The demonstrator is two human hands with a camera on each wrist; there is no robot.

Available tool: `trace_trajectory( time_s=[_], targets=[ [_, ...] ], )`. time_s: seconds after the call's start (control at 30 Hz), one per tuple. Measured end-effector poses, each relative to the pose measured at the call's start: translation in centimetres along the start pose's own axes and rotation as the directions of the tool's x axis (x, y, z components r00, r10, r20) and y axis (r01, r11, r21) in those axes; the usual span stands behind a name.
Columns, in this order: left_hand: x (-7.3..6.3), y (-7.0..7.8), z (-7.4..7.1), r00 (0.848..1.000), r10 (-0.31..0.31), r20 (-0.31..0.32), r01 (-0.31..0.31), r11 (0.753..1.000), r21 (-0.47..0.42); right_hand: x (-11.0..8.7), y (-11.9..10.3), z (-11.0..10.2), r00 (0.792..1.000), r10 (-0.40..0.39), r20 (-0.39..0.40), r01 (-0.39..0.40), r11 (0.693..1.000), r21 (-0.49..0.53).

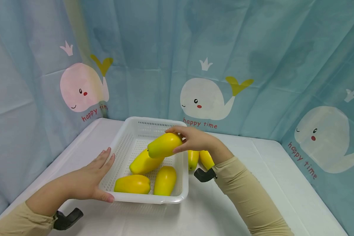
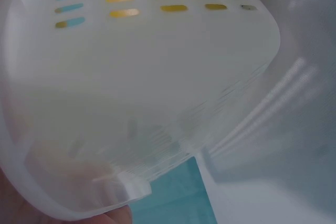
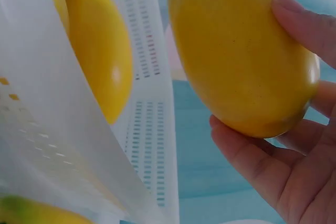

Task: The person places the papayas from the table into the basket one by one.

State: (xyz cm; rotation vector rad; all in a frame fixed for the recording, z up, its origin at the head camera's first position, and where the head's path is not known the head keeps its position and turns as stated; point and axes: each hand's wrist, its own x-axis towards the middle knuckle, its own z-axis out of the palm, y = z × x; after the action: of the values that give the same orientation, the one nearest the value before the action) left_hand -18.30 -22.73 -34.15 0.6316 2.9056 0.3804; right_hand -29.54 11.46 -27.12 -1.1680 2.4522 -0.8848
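Note:
Over the white basket [image 1: 181, 196], my right hand [image 1: 194, 139] grips a yellow papaya [image 1: 165, 145] by one end. In the right wrist view, thumb and fingers lie around that papaya [image 3: 241, 51]. Inside the basket are three more: one papaya [image 1: 146, 163] in the middle, partly hidden under the held one, another papaya [image 1: 132, 184] at the front left, and a third papaya [image 1: 165, 180] at the front right. My left hand [image 1: 87, 180] rests at the basket's front left corner, fingers spread along the left side and thumb at the front rim.
Right of the basket, two papayas [image 1: 206, 159] lie on the white table [image 1: 253, 193], partly hidden by my right arm. A blue curtain [image 1: 153, 65] with whale prints hangs behind and at both sides. Black wrist mounts [image 1: 68, 219] sit on both sleeves.

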Motion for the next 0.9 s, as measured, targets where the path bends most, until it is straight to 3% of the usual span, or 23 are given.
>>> trace_trajectory(
  time_s=[0.23,0.5,0.9],
  targets=[
    [0.0,0.0,-0.1,1.0,0.011,0.003,-0.011,1.0,-0.002,0.2,0.2,0.5,0.999,0.009,0.043,-0.009,1.0,0.004],
    [0.0,0.2,-0.3,1.0,0.003,0.007,-0.003,1.0,-0.003,0.0,0.7,0.6,0.992,0.118,0.047,-0.12,0.992,0.045],
    [0.0,0.3,-0.4,1.0,0.009,0.006,-0.009,1.0,-0.006,-0.2,1.1,0.7,0.995,0.096,0.035,-0.098,0.993,0.065]
  ],
)
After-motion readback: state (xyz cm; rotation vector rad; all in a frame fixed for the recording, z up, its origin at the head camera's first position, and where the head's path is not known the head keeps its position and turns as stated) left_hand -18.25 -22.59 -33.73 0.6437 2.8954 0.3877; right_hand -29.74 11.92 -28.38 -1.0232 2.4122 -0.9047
